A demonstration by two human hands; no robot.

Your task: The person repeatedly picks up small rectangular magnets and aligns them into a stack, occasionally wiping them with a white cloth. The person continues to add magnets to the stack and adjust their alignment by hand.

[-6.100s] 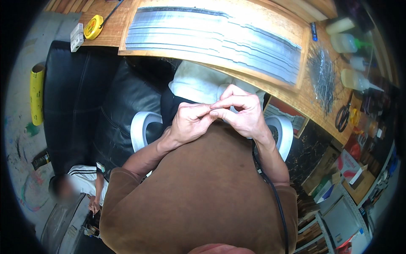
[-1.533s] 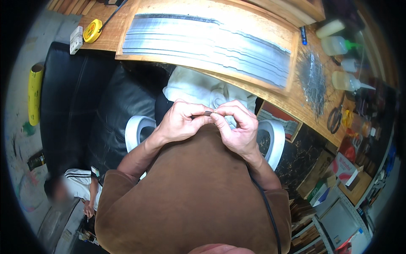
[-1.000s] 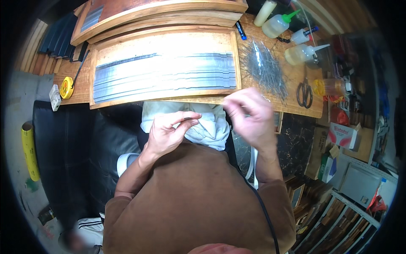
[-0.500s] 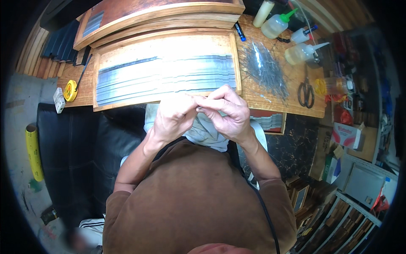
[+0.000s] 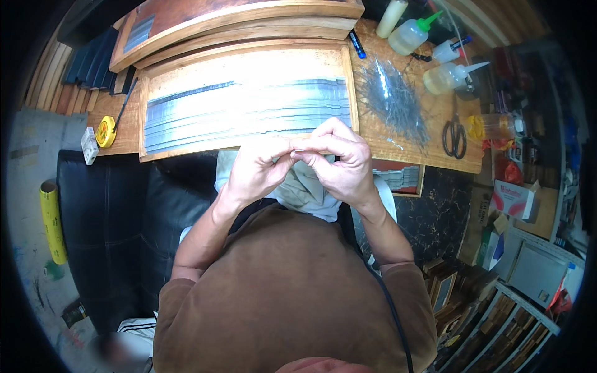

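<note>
My left hand [image 5: 260, 169] and my right hand [image 5: 341, 163] meet in front of my chest, thumbs and forefingers pinched together and touching. Whatever sits between the fingertips is too small to make out. Just beyond them lies a shallow wooden tray [image 5: 354, 87] on the bench, with rows of thin grey strips [image 5: 205, 127] stacked lengthwise inside. Glare washes out the middle of the strips. To the right of the tray, a pile of fine dark wire-like pieces [image 5: 398, 102] is spread on the wooden bench top [image 5: 373, 140].
Black scissors [image 5: 454, 138], squeeze bottles [image 5: 407, 37] and a blue marker [image 5: 357, 45] are on the bench's right side. A yellow tape measure [image 5: 106, 132] lies at the left. More wooden trays [image 5: 249, 31] are stacked behind. A black sofa [image 5: 102, 230] stands at my left.
Both hands stay pinched together; the fingertips have shifted slightly and the left fingers have turned a little. The whole view has moved slightly with my head.
</note>
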